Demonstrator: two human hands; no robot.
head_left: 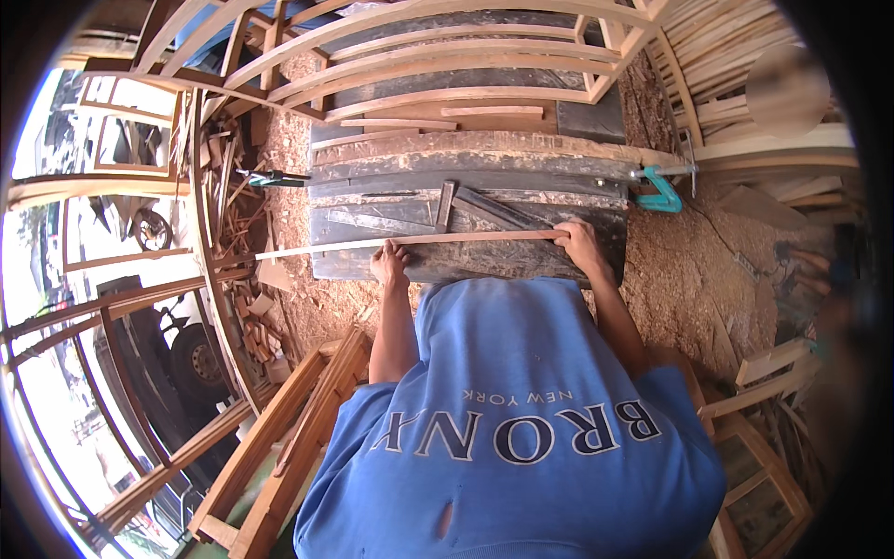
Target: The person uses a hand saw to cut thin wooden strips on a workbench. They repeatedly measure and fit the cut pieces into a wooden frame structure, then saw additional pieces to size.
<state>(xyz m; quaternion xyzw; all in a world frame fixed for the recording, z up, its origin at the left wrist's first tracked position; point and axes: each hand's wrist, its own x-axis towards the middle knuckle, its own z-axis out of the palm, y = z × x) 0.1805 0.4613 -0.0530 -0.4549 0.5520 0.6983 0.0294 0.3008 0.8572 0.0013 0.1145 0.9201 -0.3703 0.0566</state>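
Note:
A long, thin wooden strip (475,238) lies across the near part of the dark workbench (349,265), its left end reaching past the bench edge. My left hand (389,265) grips the strip near its middle, fingertips closed on it. At the strip's right end, my right hand (581,248) pinches it between thumb and fingers. Just beyond the strip rests a try square (447,207), its dark stock pointing away from me and its blade to the left. A dark straight bar (494,209) slants beside it.
A curved board (484,145) spans the bench, with a teal clamp (659,190) at the right and a dark clamp (271,178) at the left. Behind it stands a curved wooden frame (447,58). Wood shavings (684,279) cover the floor. Wooden frames (279,466) stand at lower left.

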